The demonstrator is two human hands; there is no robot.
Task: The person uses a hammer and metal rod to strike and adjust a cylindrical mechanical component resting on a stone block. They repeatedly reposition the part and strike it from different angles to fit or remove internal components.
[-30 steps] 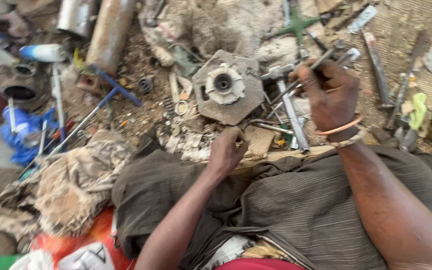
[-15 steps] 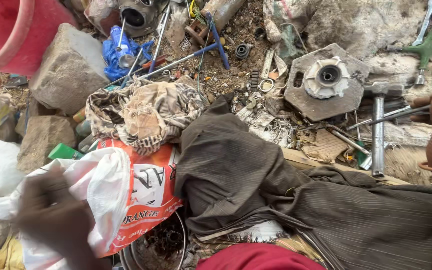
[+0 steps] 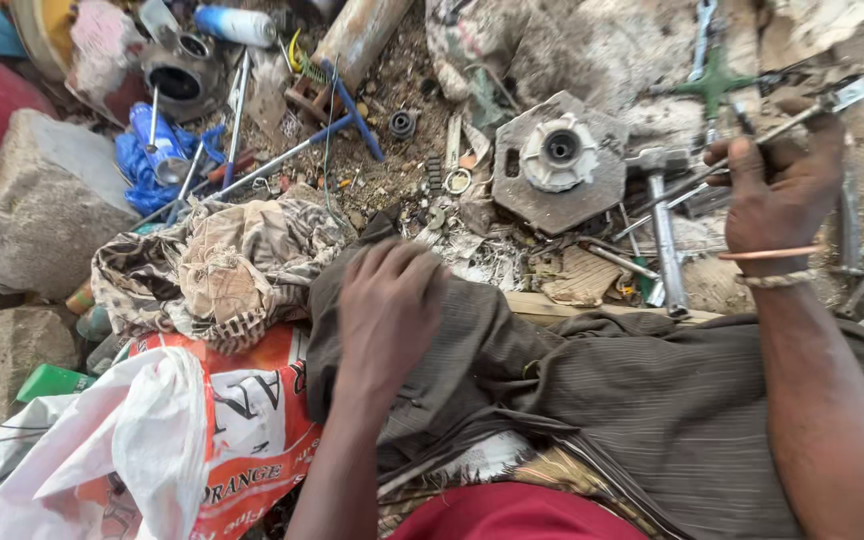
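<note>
My right hand (image 3: pixel 780 195) is at the right, closed around a thin metal rod tool (image 3: pixel 798 120) that slants up to the right. A copper bangle circles that wrist. My left hand (image 3: pixel 388 305) rests palm down on the dark striped cloth (image 3: pixel 592 400) over my lap, fingers slightly spread, holding nothing that I can see. Just beyond both hands lies an octagonal metal plate with a white hub (image 3: pixel 560 160) on the dirt. A hammer (image 3: pixel 664 225) lies between the plate and my right hand.
Large stones (image 3: pixel 37 215) sit at the left. A patterned rag (image 3: pixel 217 265), an orange and white sack (image 3: pixel 237 430) and a white plastic bag (image 3: pixel 102 440) lie near my left side. Blue-handled rods (image 3: pixel 282 155), a metal cylinder (image 3: pixel 177 80), a green cross wrench (image 3: pixel 714 82) and scattered scrap cover the ground.
The view swung left toward the sack and back. My left hand went to the white bag at lower left, then returned onto the dark cloth. My right hand kept hold of the rod.
</note>
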